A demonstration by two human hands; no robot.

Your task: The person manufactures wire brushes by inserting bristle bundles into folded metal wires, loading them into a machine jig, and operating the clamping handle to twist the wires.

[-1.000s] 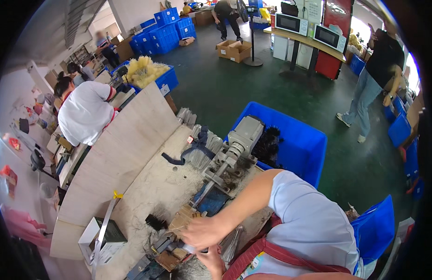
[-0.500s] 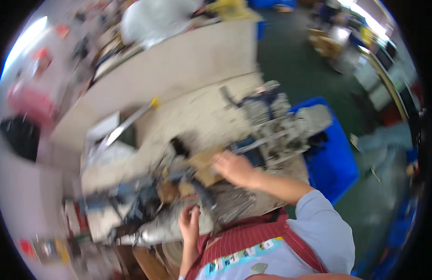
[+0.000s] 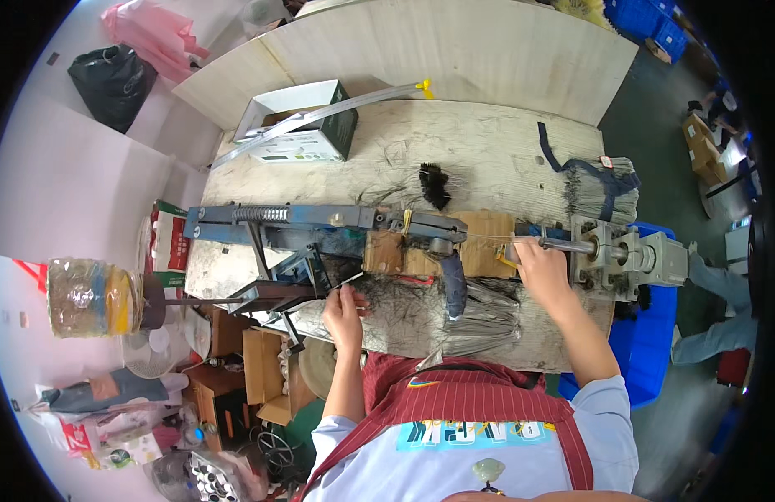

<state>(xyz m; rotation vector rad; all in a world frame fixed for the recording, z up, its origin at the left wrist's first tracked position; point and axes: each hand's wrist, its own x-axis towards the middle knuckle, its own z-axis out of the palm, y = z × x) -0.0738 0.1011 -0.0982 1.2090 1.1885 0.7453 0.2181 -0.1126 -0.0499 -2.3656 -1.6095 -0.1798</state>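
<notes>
The left hand [image 3: 344, 308] is pinching a thin strand at the dark bristle heap [image 3: 396, 297], while at three o'clock the right hand [image 3: 542, 266] is gripping the grey metal spindle [image 3: 565, 245], probably best kept taut and level.

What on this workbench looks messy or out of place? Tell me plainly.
Loose dark bristles lie strewn over the worn wooden bench near the left hand, and a black tuft sits alone behind the blue jig. The right hand rests at the metal shaft. Nothing looks broken.
</notes>
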